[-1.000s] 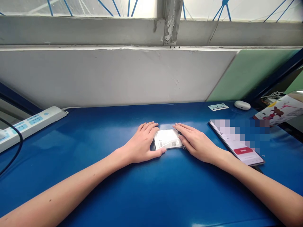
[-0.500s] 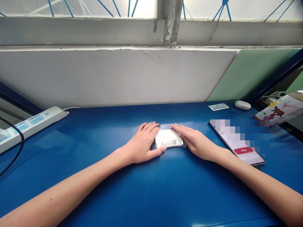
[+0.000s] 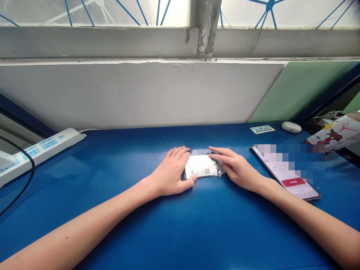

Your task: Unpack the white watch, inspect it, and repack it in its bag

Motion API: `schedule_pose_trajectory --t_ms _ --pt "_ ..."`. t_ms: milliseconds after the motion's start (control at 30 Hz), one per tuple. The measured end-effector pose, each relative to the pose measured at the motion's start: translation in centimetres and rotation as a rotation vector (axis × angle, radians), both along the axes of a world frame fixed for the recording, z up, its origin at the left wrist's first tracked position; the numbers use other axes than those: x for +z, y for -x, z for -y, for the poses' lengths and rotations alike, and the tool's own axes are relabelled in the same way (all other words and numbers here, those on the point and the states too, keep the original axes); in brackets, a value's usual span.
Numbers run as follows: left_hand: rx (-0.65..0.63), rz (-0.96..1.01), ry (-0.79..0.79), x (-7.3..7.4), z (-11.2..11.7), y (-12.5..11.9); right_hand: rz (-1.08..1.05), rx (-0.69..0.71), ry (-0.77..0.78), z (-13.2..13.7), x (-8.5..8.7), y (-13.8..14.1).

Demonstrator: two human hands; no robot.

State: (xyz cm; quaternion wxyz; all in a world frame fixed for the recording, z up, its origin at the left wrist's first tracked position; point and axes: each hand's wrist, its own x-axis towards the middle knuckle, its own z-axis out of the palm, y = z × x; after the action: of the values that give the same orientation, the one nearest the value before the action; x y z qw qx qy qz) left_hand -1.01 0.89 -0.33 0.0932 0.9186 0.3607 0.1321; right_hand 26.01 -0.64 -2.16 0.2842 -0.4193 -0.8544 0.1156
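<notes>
A small flat plastic packet (image 3: 199, 167) with a white label and dark edges lies on the blue tabletop, between both hands. My left hand (image 3: 173, 172) grips its left end, the thumb on the near edge and the fingers along the far side. At the packet's clear, crinkled right end is my right hand (image 3: 236, 168). Its fingers are stretched out and slightly parted, the fingertips over or touching that end. What lies under the right fingers is partly hidden.
A phone (image 3: 295, 182) with a lit screen rests by my right forearm. Behind it are a small card (image 3: 262, 129) and a white earbud case (image 3: 291, 127). A printed container (image 3: 334, 133) stands far right; a power strip (image 3: 42, 152) with a black cable lies left.
My right hand's fingers have parted and lifted a little, showing more of the packet's crinkled right end. The left hand keeps its hold. The whole view has shifted slightly.
</notes>
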Motion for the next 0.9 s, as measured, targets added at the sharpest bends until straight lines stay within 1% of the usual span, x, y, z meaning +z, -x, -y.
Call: schedule_pose_trajectory --t_ms 100,167,300,467,700,900 --pt "0.029 0.017 -0.008 0.0 0.1 0.0 0.015 -0.02 -0.14 0.0 0.5 -0.2" --pt "0.03 0.024 -0.009 0.1 0.1 -0.1 0.038 -0.019 -0.172 0.0 1.0 -0.3" --pt "0.026 0.019 -0.009 0.3 0.2 -0.2 0.107 0.017 -0.077 0.2 1.9 -0.4" --pt "0.007 0.024 0.004 0.2 0.2 0.1 0.13 -0.004 0.018 0.2 2.0 -0.4" --pt "-0.077 0.007 -0.003 0.1 0.0 0.2 0.158 0.044 -0.016 0.1 1.7 -0.4" --pt "-0.049 0.011 0.008 0.1 0.0 0.2 0.152 0.045 -0.055 -0.3 0.9 -0.6"
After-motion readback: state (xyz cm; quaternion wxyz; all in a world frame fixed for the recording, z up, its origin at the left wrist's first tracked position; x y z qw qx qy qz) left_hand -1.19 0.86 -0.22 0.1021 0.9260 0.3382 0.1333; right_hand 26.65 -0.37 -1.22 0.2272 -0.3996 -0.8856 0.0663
